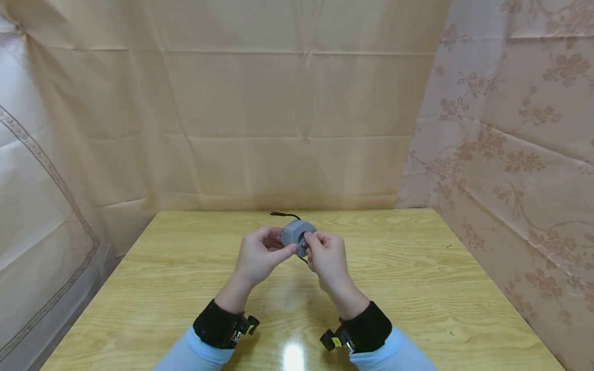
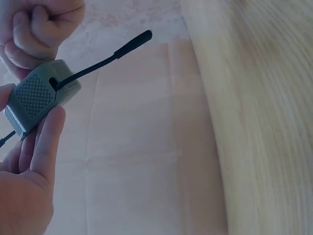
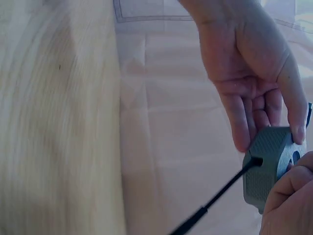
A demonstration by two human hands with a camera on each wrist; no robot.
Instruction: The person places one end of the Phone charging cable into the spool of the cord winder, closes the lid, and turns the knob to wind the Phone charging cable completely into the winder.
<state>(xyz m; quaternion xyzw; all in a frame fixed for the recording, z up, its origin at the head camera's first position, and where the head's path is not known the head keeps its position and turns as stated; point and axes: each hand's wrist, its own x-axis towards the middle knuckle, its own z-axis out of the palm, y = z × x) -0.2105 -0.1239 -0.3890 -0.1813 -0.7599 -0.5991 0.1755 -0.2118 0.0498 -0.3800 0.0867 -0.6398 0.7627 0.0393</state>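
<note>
A grey, faceted cable winder point(image 1: 291, 233) with textured sides is held up over the table in the head view. My left hand point(image 1: 257, 259) grips it from the left, thumb on the near side and fingers behind. On its face is a round opening, where the thumb and curled fingers of my right hand point(image 1: 330, 259) pinch it; the right fingertips are partly hidden inside. From a slot in the winder's side a black cable point(image 2: 95, 66) sticks out, ending in a thicker plug. In the right wrist view a black cable point(image 3: 226, 187) also leaves a slot.
Below the hands lies a wood-grain table point(image 1: 185, 288), its far edge against a beige cloth point(image 1: 241, 113). A flower-patterned cloth point(image 1: 510, 154) hangs at the right and a pale curtain point(image 1: 37, 206) at the left. Both wrists wear black bands with small cameras.
</note>
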